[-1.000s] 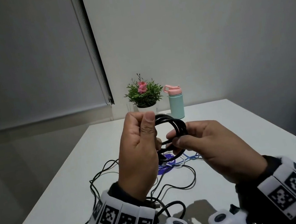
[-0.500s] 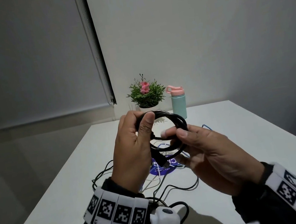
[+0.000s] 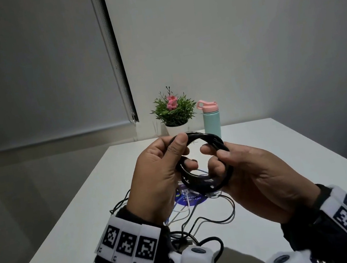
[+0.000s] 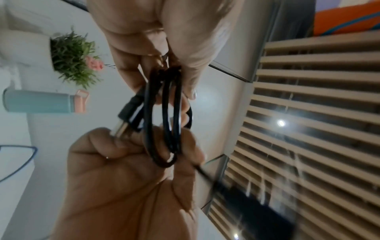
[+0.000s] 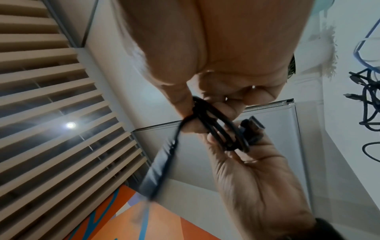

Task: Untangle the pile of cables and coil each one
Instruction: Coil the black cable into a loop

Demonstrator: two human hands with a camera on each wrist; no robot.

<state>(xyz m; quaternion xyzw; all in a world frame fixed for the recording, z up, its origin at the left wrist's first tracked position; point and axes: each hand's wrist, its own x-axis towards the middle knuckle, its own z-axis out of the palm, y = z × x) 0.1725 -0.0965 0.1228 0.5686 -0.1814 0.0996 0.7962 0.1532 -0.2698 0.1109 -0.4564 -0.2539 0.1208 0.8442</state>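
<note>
CHANGE: right hand point(image 3: 253, 178) re-gripped black coil point(image 3: 204, 162) at 3 o'clock, fingers pinching | left hand point(image 3: 158, 174) pinching 10 o'clock | coil nearly done; pile point(image 3: 203, 219) remains on worktop point(image 3: 283, 148)

Both hands, left point(image 3: 159, 178) and right point(image 3: 256, 177), grip black cable coil point(image 3: 206, 160) above white table point(image 3: 285, 159).

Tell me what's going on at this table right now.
A person is coiling a black cable above a white table. The left hand grips one side of the coil and the right hand pinches the other, holding it up as a neat ring. More cables, black and white, lie loose and tangled on the table under the hands. A potted plant and a water bottle stand at the far edge.
</note>
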